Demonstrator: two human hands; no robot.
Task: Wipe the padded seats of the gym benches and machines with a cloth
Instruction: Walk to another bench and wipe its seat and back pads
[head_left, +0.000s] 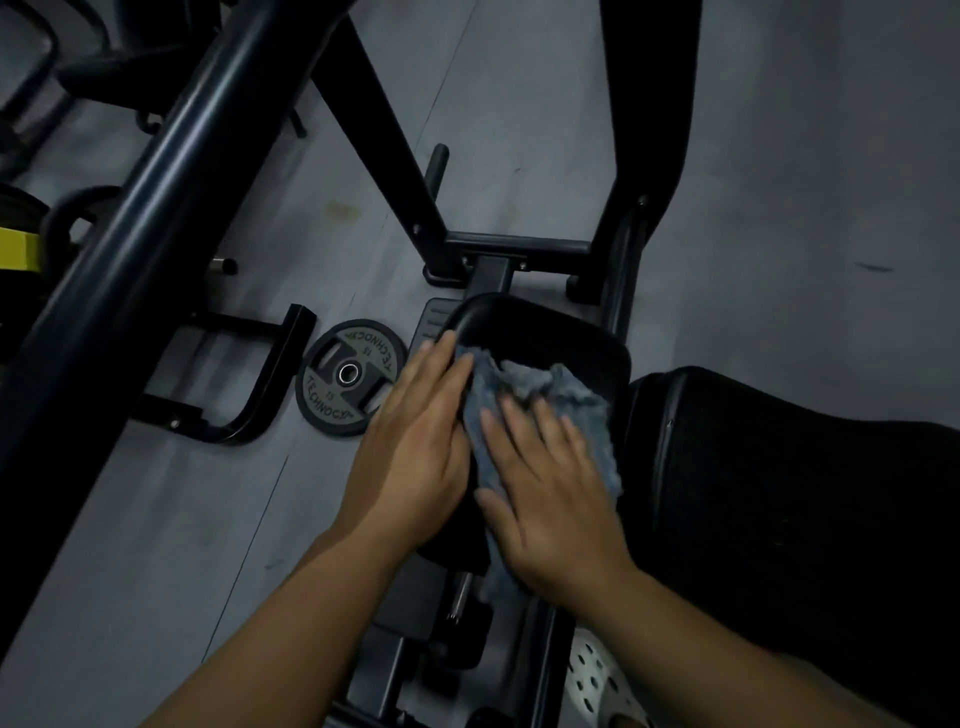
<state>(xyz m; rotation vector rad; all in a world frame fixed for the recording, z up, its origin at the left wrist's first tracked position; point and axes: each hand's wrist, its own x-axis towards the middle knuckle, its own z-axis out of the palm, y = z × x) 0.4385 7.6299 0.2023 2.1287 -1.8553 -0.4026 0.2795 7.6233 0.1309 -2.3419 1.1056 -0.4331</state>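
A black padded seat (550, 332) of a gym machine sits at the centre of the head view. A grey-blue cloth (566, 400) lies spread over its near part. My right hand (550, 488) presses flat on the cloth with straight fingers. My left hand (415, 447) rests flat on the seat's left edge, its fingertips touching the cloth's left side. A larger black back pad (779, 493) lies just right of the seat.
A grey weight plate (348, 375) lies on the floor left of the seat. A thick black frame bar (156, 208) runs diagonally at upper left, with a bent foot bracket (249, 374) below it. The machine's base legs (519, 249) stand beyond the seat. A white perforated shoe (597, 675) shows at the bottom.
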